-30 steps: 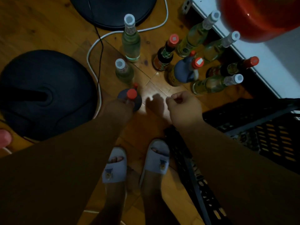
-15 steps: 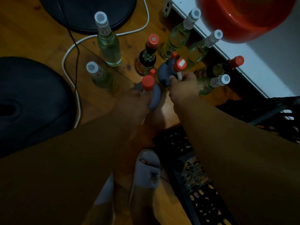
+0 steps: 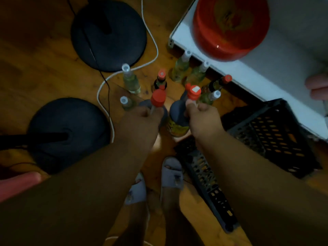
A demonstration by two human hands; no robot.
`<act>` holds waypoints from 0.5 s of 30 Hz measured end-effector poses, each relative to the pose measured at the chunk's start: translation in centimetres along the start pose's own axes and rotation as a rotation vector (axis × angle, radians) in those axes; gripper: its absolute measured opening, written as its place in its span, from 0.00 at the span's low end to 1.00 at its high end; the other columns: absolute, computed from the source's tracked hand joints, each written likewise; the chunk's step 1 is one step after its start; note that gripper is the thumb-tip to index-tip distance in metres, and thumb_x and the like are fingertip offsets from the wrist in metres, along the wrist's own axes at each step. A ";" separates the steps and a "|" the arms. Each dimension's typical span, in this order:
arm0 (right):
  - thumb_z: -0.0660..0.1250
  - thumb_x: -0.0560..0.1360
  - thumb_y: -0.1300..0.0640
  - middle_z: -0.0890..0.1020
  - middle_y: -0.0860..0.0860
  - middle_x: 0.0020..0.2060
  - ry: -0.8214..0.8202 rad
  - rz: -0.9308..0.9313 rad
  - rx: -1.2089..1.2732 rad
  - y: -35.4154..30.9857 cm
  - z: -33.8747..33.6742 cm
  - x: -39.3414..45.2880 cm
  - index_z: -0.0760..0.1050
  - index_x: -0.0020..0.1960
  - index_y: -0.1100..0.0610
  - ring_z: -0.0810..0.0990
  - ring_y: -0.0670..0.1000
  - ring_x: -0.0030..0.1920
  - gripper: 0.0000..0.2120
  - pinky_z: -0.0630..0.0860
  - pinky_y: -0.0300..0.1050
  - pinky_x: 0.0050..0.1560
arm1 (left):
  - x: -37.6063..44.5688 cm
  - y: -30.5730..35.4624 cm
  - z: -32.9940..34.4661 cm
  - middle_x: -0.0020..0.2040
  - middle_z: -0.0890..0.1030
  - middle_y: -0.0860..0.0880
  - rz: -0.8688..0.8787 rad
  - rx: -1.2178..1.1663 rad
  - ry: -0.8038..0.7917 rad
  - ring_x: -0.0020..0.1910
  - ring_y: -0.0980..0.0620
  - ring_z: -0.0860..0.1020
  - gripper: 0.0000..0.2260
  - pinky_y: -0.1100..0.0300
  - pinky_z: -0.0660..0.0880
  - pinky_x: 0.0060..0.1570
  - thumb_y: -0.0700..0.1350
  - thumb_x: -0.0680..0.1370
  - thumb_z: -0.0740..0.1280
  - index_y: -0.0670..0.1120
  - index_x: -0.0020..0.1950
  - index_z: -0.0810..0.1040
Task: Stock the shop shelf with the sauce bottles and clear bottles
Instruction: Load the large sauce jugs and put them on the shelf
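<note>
Head: hands (image 3: 142, 121) gripping sauce bottles (image 3: 178, 119) (necks)

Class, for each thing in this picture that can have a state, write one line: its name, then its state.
Left hand: grips the neck of a dark sauce bottle.
Right hand: grips the neck of another dark sauce bottle.
Left sauce bottle: red cap on, upright.
Right sauce bottle: red cap on, upright.
Clear bottles: capped, standing on the floor.
Black crate: no bottles visible inside.
Red basin: on the white shelf.
</note>
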State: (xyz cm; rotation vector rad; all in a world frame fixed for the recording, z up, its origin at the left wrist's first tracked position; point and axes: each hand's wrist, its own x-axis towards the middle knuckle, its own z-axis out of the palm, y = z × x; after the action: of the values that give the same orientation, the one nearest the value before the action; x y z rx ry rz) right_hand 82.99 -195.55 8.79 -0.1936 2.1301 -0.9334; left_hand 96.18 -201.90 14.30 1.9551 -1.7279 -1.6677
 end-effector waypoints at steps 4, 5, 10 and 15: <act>0.61 0.81 0.47 0.72 0.54 0.28 0.004 -0.135 0.016 -6.6 -5.6 -9.5 0.74 0.37 0.60 0.70 0.50 0.29 0.21 0.64 0.43 0.33 | -8.6 5.5 -4.6 0.40 0.79 0.42 0.139 -0.017 0.045 0.37 0.50 0.78 0.17 0.59 0.71 0.35 0.51 0.80 0.64 0.37 0.46 0.80; 0.61 0.81 0.47 0.73 0.54 0.29 0.011 -0.152 0.020 -8.0 -6.9 -11.6 0.75 0.38 0.62 0.71 0.49 0.29 0.21 0.65 0.43 0.32 | -10.5 6.9 -5.6 0.33 0.78 0.48 0.154 -0.047 0.064 0.29 0.57 0.74 0.16 0.60 0.69 0.31 0.52 0.80 0.64 0.39 0.43 0.80; 0.59 0.82 0.47 0.68 0.48 0.24 0.107 -0.215 0.166 -13.2 -13.3 -22.1 0.73 0.38 0.60 0.65 0.44 0.25 0.20 0.61 0.40 0.28 | -19.5 13.0 -10.1 0.34 0.76 0.43 0.229 -0.165 0.098 0.33 0.52 0.73 0.17 0.51 0.68 0.39 0.53 0.77 0.66 0.39 0.39 0.78; 0.60 0.81 0.45 0.67 0.44 0.20 0.293 -0.305 0.293 -16.7 -20.0 -31.6 0.69 0.30 0.54 0.65 0.46 0.26 0.23 0.61 0.45 0.35 | -28.1 16.6 -13.9 0.39 0.75 0.35 0.410 -0.176 -0.099 0.38 0.48 0.72 0.18 0.48 0.69 0.41 0.54 0.72 0.67 0.37 0.42 0.77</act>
State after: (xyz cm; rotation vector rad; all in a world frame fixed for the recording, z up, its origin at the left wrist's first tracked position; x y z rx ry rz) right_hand 87.41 -183.21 47.55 -0.2501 2.2306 -1.5191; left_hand 100.36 -195.68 48.96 1.3526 -1.7884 -1.7137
